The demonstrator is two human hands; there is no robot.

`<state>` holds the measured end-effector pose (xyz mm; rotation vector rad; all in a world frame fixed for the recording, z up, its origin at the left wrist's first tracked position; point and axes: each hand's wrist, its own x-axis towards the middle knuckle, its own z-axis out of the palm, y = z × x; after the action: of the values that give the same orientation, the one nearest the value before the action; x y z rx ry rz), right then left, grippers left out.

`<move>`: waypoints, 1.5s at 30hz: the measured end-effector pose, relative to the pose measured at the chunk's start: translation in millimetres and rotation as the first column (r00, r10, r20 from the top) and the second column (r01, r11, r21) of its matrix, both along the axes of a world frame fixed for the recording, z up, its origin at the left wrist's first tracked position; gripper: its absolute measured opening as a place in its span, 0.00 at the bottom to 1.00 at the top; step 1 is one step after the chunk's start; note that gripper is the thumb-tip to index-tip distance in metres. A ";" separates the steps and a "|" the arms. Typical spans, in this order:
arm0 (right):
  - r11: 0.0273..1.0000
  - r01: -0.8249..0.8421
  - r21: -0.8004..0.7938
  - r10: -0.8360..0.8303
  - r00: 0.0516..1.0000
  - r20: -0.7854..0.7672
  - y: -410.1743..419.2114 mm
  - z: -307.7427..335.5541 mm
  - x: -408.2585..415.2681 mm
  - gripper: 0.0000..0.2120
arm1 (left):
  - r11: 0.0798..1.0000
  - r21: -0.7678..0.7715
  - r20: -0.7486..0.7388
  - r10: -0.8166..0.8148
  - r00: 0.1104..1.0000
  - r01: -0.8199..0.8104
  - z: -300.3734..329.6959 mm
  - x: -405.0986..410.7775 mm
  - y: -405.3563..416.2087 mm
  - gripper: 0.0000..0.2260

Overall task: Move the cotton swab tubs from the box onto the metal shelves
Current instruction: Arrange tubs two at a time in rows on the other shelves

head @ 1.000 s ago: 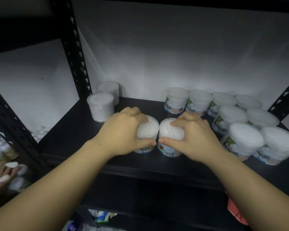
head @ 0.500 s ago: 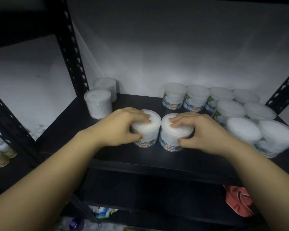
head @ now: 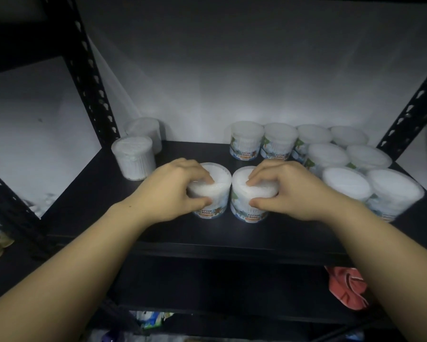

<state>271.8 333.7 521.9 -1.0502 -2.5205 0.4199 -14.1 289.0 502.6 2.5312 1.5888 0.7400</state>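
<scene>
Left hand (head: 180,191) grips one tub (head: 213,191); right hand (head: 285,191) grips the adjacent tub (head: 244,193). Both tubs stand upright, touching, on the black shelf (head: 89,206) among other tubs.

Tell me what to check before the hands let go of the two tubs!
1. Left hand grips the left tub by its lid edge: ok.
2. Right hand grips the right tub likewise: ok.
3. Both tubs upright: ok.
4. Tub bottoms resting flat on the shelf: cannot tell, the hands and dim light hide the contact.
5. Bare shelf behind the pair for pushing them back: ok.
6. Tubs well back from the shelf's front edge: ok.
</scene>
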 end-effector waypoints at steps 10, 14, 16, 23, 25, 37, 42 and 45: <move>0.990 0.137 0.044 -0.142 0.977 0.161 17.6 8.7 28.6 0.22 | 1.000 -0.006 -0.031 -0.011 0.999 0.010 3.4 31.3 26.5 0.20; 0.975 0.214 0.067 -0.224 0.948 0.227 32.2 11.9 44.8 0.22 | 1.000 -0.011 -0.030 -0.009 1.000 0.008 3.4 52.9 49.1 0.19; 0.967 0.247 0.061 -0.254 0.938 0.234 39.7 10.5 53.2 0.23 | 1.000 -0.015 -0.007 0.000 1.000 0.000 1.1 63.3 59.8 0.19; 0.944 0.321 -0.072 -0.308 0.940 0.149 68.9 3.4 69.9 0.26 | 0.998 -0.051 0.029 0.027 0.999 -0.026 1.1 82.5 91.7 0.17; 0.947 0.311 -0.086 -0.299 0.946 0.127 74.6 3.5 72.3 0.21 | 0.997 -0.067 0.034 0.037 0.999 -0.035 1.0 84.8 98.9 0.18; 0.953 0.286 -0.102 -0.276 0.955 0.105 97.1 1.6 75.1 0.19 | 0.995 -0.074 0.064 0.067 0.996 -0.062 -1.5 90.7 114.6 0.17; 0.956 0.277 -0.098 -0.266 0.958 0.108 99.8 2.3 76.1 0.19 | 0.996 -0.068 0.063 0.068 0.996 -0.063 -0.9 91.7 110.7 0.17; 0.958 0.273 -0.085 -0.259 0.955 0.147 100.1 5.4 75.1 0.20 | 0.995 -0.084 0.040 0.054 0.998 -0.051 3.0 90.1 107.8 0.19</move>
<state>346.9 433.8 527.4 -1.4828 -2.4433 0.4180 76.1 396.8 505.7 2.4091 1.6427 0.7115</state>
